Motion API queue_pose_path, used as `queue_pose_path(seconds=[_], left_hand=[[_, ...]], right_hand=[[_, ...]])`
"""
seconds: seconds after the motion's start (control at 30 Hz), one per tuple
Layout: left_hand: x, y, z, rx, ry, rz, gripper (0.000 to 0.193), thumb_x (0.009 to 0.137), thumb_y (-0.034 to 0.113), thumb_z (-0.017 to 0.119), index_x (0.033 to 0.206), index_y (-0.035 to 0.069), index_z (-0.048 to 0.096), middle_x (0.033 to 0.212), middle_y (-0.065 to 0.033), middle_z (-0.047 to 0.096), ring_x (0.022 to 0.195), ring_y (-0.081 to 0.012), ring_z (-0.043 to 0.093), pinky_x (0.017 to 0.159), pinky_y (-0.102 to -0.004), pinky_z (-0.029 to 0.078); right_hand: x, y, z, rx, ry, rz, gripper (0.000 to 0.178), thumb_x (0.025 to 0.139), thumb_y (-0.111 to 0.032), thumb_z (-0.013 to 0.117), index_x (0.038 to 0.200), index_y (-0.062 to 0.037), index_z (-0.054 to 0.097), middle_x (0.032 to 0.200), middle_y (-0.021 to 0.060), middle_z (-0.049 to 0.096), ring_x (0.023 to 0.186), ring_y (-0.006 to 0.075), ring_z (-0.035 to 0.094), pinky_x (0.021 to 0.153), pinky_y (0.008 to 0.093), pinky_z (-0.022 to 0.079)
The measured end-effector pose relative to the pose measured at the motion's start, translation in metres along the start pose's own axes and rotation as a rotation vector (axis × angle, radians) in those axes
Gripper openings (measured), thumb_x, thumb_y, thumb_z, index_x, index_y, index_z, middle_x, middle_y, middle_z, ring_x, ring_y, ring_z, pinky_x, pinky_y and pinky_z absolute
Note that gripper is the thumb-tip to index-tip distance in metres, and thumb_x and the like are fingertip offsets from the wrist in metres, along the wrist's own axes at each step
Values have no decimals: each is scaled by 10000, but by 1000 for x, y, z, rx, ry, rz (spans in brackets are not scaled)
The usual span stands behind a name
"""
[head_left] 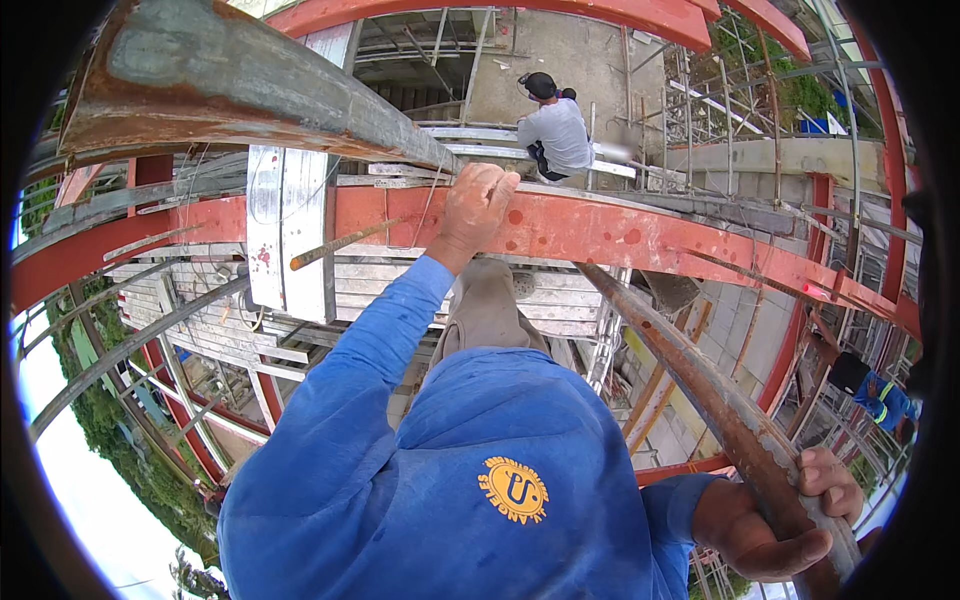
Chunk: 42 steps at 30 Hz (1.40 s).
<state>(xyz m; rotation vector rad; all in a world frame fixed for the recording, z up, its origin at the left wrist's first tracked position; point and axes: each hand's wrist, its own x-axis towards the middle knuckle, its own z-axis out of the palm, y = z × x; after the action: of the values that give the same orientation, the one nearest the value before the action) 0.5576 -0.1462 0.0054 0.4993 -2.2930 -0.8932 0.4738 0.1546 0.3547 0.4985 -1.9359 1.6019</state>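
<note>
My left hand [478,212] is closed over the top edge of a red steel beam [610,226] that crosses in front of me. Its fingers curl over the far side, partly out of sight. At the lower right, my right hand [785,520] wraps round a rusty, grey-flecked steel pipe [690,375], which slants from near the beam toward me. A large, weathered metal post [240,85] comes in from the upper left, its far end close to my left hand. A thin rusty rod [335,245] sticks out by the beam, left of that hand.
A white-painted steel piece [290,225] stands across the beam at left. Below lie stacked planks [385,285] and scaffold pipes. A person in a grey shirt [556,135] is on the level below; another in blue [885,400] is at far right. A metal chain [608,345] hangs near the pipe.
</note>
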Motion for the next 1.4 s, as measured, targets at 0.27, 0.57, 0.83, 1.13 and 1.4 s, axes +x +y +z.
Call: queue_pose_path(seconds=[0.27,0.57,0.83,1.13,1.4], left_hand=[[-54,47,-225,26,388,-368,473,1155,305,462,903,-34,675,801,-117,640,751,-219,624,711,-325,492],[-124,-190,-316,762,116,-492,813,1021,626,601,1604,89,423,1528,-259,481,1409,-461,456,1147,-621,365],[-114,-169,-297,834,50,-629,896,1011,701,533,1660,111,350,1598,-277,385,1413,-479,431,1146,-634,339],[-113,-165,-296,710,52,-629,839,1030,631,544,1662,106,373,1564,-292,425,1389,-470,446,1103,-651,347],[-140,-184,-319,648,354,-441,618,1116,388,501,1607,25,409,1557,-241,487,1425,-435,464,1180,-538,355]], right_hand=[[-16,-19,21,83,219,-591,366,1076,-451,569,1271,-143,586,1217,72,628,1172,271,618,1040,474,492],[-167,16,228,404,-1243,-212,1050,756,-645,878,1463,35,502,1451,233,578,1373,410,551,1136,475,460],[-225,16,330,945,-1520,88,555,1077,-359,625,653,-10,545,575,59,485,506,205,449,490,356,314],[-295,-44,397,470,-1894,-53,493,1101,-336,564,770,17,655,590,161,561,502,322,527,526,453,433],[-318,-66,407,262,-1802,-254,499,1021,-433,662,1032,64,706,885,244,721,817,427,718,741,529,567]])
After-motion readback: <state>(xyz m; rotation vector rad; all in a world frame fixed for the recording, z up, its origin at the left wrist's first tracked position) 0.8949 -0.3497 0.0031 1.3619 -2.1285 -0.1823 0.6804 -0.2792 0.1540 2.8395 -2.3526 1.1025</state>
